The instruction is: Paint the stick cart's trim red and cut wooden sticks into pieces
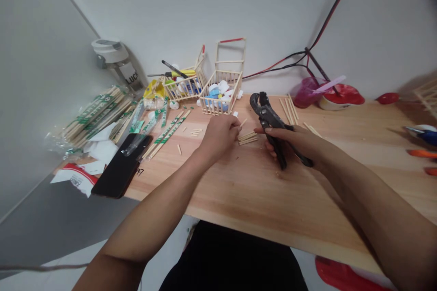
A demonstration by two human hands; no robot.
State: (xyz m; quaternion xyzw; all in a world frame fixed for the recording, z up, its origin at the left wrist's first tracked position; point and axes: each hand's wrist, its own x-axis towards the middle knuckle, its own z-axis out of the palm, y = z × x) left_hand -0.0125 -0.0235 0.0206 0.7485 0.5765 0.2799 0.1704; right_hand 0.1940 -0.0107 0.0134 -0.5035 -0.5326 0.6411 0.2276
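Note:
My left hand is closed, fingertips pinched on a short wooden stick that pokes out to the right. Wrapped around a black hand cutter, which looks like a pipe cutter, is my right hand. Its curved jaw points up and away from me. Between the two hands lie several cut stick pieces in a small pile. More short pieces lie left of my left hand. Longer sticks rest beyond the cutter to the right. The fingers of my left hand are partly hidden.
Two small stick-built carts with items inside stand by the wall. At left are packaged chopsticks, a black phone and a bottle. A purple cup and a red-topped bowl stand back right, near cables.

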